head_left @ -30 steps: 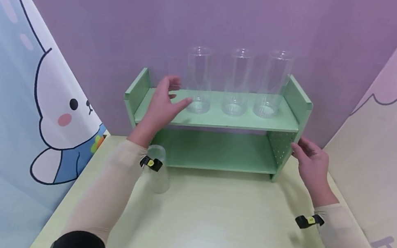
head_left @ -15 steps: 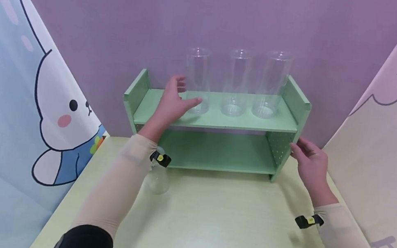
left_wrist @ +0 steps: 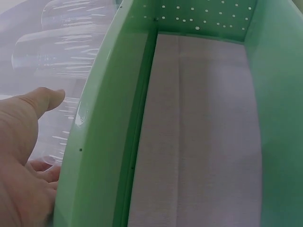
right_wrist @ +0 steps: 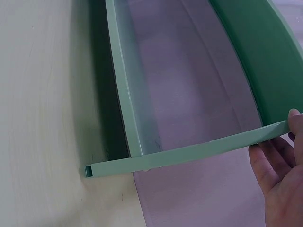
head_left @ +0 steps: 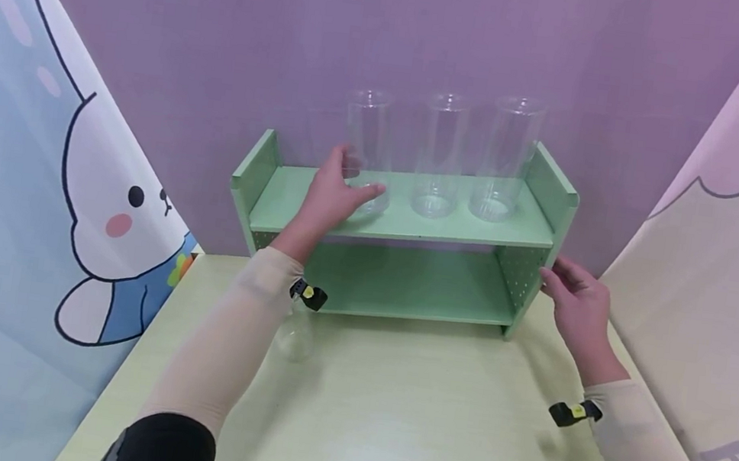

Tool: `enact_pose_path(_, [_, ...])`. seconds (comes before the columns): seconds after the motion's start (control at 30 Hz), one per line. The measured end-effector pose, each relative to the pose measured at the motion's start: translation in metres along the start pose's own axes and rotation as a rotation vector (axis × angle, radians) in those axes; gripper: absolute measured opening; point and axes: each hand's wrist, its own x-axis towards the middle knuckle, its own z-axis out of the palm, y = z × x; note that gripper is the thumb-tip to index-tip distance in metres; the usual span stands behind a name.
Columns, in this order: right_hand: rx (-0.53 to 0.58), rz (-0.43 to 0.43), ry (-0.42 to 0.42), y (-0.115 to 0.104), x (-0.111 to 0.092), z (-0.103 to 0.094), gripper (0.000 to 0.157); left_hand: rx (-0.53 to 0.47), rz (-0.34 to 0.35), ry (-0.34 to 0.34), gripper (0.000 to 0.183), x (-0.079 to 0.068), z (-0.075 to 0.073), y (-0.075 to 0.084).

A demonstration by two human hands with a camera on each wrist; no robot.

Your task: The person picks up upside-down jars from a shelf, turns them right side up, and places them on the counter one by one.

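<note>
Three tall clear plastic cups stand in a row on the upper board of a green two-tier shelf (head_left: 405, 281). My left hand (head_left: 332, 199) is round the left cup (head_left: 369, 134), its thumb across the front and its fingers behind; they show beside the cup in the left wrist view. The middle cup (head_left: 442, 155) and right cup (head_left: 508, 159) stand apart from this hand. My right hand (head_left: 582, 306) pinches the front edge of the shelf's right side panel, thumb on one side and fingers (right_wrist: 267, 163) on the other in the right wrist view.
Another clear cup (head_left: 294, 337) stands on the pale table (head_left: 424, 406) in front of the shelf's left end, partly hidden by my left wrist. A purple cloth (head_left: 225, 51) hangs behind. Printed cloths flank the table, one with a white cartoon animal (head_left: 130, 209).
My left hand has moved right along the upper board, and its thumb and fingers have come round the left cup. The right hand stays on the side panel.
</note>
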Motion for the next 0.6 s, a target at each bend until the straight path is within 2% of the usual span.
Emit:
enact_pose_path(0.33, [-0.015,0.011,-0.009,0.000,0.000,0.000,0.039,-0.007,-0.003,-0.004,0.089,-0.003,-0.001,0.002])
enact_pose_path(0.6, [-0.003,0.008,-0.013,0.000,0.000,0.000,0.041,-0.077,0.063,-0.024,0.088,-0.020,-0.009,0.007])
